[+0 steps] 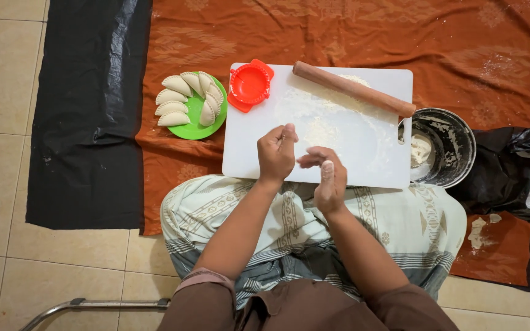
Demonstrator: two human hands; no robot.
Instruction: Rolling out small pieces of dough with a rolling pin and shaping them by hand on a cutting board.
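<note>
My left hand [276, 152] hovers over the near edge of a white cutting board [249, 153], fingers curled in; whether it holds anything I cannot tell. My right hand [324, 176] is beside it, fingers spread and dusted with flour, holding nothing. Flour [326, 119] is spread over the middle of the board. A wooden rolling pin [352, 89] lies diagonally across the board's far right corner. A red dumpling press [250, 84] sits open at the far left corner.
A green plate [195, 116] with several shaped raw dumplings stands left of the board. A dark metal bowl [455, 141] with a lump of dough is at the right. A black plastic bag [510, 171] lies further right. An orange cloth [277, 30] covers the floor.
</note>
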